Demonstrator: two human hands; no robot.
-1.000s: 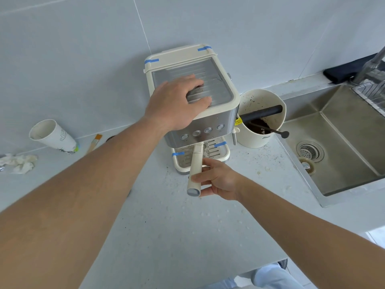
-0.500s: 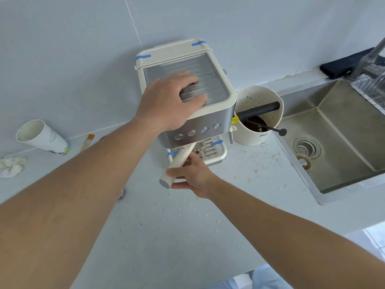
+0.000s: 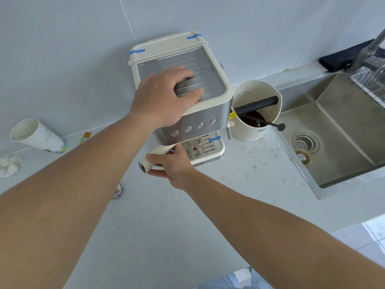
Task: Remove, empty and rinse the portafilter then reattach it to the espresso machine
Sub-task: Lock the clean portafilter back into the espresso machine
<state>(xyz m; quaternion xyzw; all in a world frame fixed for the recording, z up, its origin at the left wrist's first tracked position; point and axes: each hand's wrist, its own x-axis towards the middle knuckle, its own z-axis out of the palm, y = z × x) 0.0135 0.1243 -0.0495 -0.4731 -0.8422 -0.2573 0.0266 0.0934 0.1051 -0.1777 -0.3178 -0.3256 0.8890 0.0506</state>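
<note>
The cream cylindrical portafilter handle (image 3: pixel 155 156), in the right grip (image 3: pixel 174 163), fingers curled round it, has swung leftward under the cream-and-steel espresso machine (image 3: pixel 187 88), likely unlocking. The left grip (image 3: pixel 164 97) presses flat on top. Right of the grips stand a cream grounds-filled knock bucket (image 3: pixel 257 110) and steel sink (image 3: pixel 341 130); nothing blocks the path.

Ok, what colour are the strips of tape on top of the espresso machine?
Blue, on the cream espresso machine; the tape strips show best in the head view.
</note>
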